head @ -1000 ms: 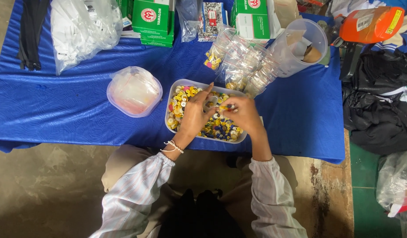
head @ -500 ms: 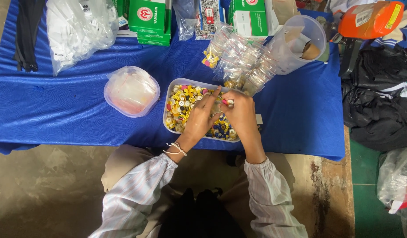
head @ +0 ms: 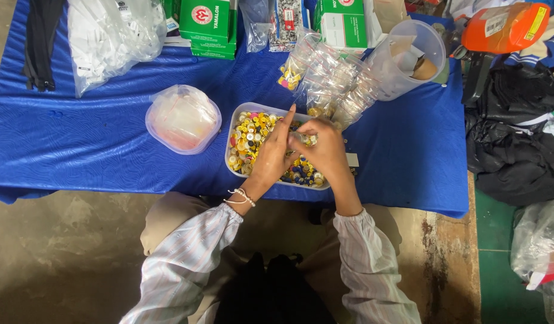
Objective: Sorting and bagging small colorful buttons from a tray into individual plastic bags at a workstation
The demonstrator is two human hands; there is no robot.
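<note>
A clear plastic tub (head: 237,127) full of coloured buttons, mostly yellow, lies on the blue cloth (head: 97,144) in front of me. Both hands hover over it. My left hand (head: 272,157) has its index finger stretched upward and touches a small clear bag of buttons (head: 303,138). My right hand (head: 326,150) pinches that same small bag between thumb and fingers. A thin bracelet circles my left wrist.
A round lidded clear container (head: 182,118) sits left of the tub. Behind are several small bags of buttons (head: 331,78), a clear jug (head: 412,57), green boxes (head: 208,24), plastic-wrapped white goods (head: 112,36). Dark clothing (head: 517,144) lies right.
Both hands lifted slightly from the buttons and came together around the small bag. The view shifted a little; the tub stayed put.
</note>
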